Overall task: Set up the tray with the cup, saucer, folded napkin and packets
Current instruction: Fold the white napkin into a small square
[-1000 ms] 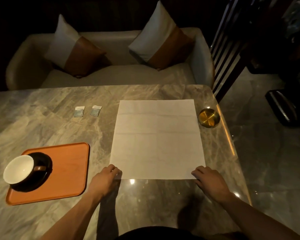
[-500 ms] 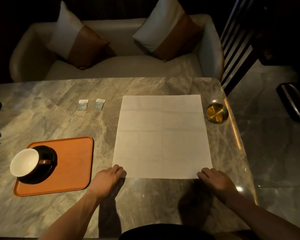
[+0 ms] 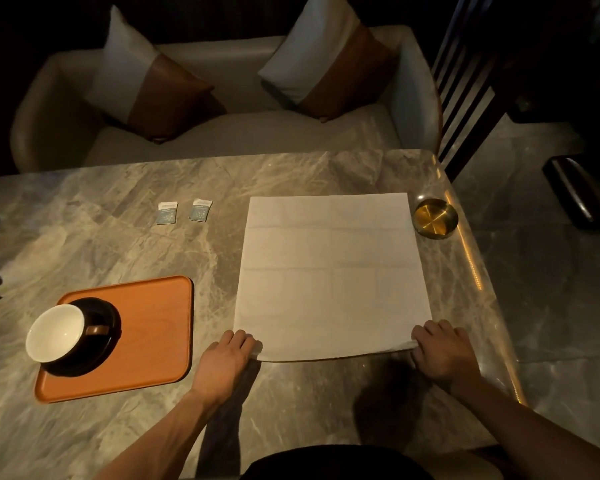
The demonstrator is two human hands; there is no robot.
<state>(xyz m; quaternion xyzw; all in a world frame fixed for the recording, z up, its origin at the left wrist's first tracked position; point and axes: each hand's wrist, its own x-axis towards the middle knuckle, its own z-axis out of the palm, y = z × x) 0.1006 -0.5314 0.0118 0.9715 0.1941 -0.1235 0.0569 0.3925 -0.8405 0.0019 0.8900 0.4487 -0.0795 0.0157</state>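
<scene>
Big white napkin (image 3: 331, 275) lies flat, unfolded, on tabletop (image 3: 118, 244). Left hand (image 3: 224, 363) pinches near left corner. Right hand (image 3: 444, 351) pinches near right corner, lifted a bit. Orange tray (image 3: 153, 327) sits left of napkin. White cup (image 3: 54, 332) stands on dark saucer (image 3: 97, 348) on tray's left side. Two packets (image 3: 184, 212) lie far, side by side, off tray.

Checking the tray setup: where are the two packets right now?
In the head view, the two packets lie side by side on the table, beyond the tray and left of the napkin's far corner.
</scene>
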